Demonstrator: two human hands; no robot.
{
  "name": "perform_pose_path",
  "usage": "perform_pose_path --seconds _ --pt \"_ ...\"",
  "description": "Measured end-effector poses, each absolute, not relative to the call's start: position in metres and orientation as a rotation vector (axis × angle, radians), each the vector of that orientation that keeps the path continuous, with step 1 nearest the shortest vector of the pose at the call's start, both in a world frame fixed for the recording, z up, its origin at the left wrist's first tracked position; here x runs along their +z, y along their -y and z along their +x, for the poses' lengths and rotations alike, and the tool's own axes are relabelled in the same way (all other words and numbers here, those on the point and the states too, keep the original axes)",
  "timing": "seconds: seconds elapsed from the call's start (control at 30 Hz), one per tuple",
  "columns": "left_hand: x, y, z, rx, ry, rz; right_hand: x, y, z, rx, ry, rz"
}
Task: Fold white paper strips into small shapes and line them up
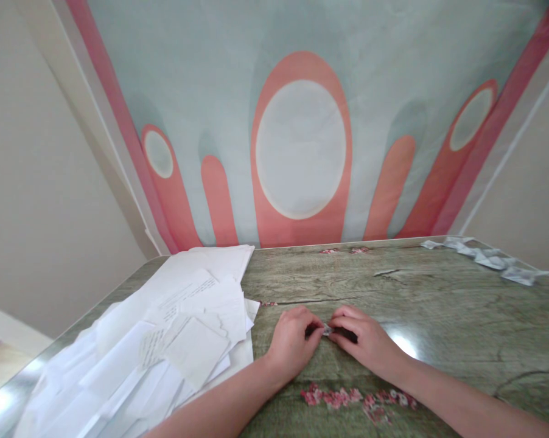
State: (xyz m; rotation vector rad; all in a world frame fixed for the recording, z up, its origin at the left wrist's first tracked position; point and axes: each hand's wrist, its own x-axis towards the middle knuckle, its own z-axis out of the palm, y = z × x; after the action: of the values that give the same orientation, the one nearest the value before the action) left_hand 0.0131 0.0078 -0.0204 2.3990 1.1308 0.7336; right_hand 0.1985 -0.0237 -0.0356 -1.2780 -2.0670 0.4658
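Observation:
A small whitish folded piece of paper (pixel 327 330) is pinched between both hands, just above the wood-patterned table (pixel 439 304). My left hand (pixel 296 337) holds its left end with thumb and fingertips together. On the other side, my right hand (pixel 363 337) grips the right end in the same kind of pinch. The fingers cover most of the piece, so its exact shape cannot be made out. Left of my hands lies a large loose pile of white papers (pixel 196 350), some with printed text.
Several small folded paper pieces (pixel 489 258) lie in a row along the table's far right edge. Pink flower prints (pixel 338 398) decorate the tabletop. Behind the table stands a backdrop (pixel 220 79) in pale green and coral, with walls on both sides.

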Motion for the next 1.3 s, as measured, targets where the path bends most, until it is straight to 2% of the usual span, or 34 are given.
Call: perform_pose_path --seconds 0.33,0.73,1.3 --pt "-0.0217 -0.0076 0.0122 0.677 -1.132 2.481 -0.0319 0.0260 0.1981 0.552 1.966 -1.207" --pt "-0.0221 -0.0076 0.0127 0.709 -1.075 2.456 -0.0358 0.0259 0.1954 0.429 2.071 -1.221" --pt "-0.0193 -0.0106 0.0133 0.958 -0.990 2.136 -0.0295 0.0263 0.1959 0.600 1.784 -1.179"
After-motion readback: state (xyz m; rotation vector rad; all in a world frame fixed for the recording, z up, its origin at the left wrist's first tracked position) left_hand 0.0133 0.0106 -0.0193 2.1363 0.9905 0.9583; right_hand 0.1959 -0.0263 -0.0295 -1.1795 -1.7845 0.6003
